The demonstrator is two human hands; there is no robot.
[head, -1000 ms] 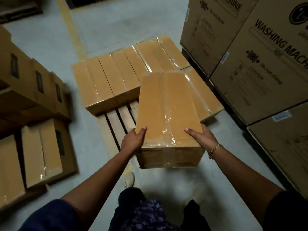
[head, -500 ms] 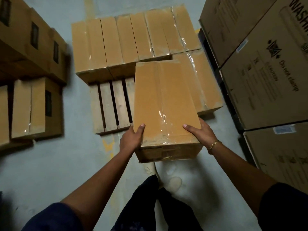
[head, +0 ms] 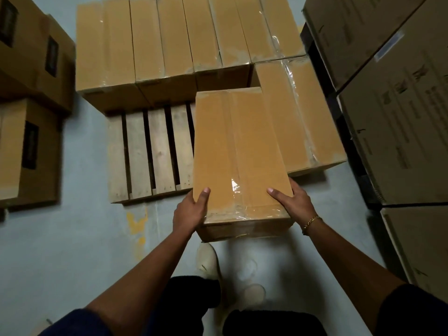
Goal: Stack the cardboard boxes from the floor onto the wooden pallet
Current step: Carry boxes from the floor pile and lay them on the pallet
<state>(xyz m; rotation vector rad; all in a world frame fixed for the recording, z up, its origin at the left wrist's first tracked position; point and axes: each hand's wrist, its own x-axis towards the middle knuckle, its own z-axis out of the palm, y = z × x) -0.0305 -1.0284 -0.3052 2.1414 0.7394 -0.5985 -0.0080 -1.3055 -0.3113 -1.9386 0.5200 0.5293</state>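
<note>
We see left hand [head: 191, 212] and right hand [head: 293, 202] gripping the taped cardboard box [head: 237, 151] by its near corners, thumbs on top, frame centre, over the wooden pallet [head: 150, 154]. Print on right-edge cartons [head: 400, 129]: unreadable.

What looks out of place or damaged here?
Only small things: the tape on the held box is wrinkled near its front edge, and a yellow stain marks the floor before the pallet.
</note>
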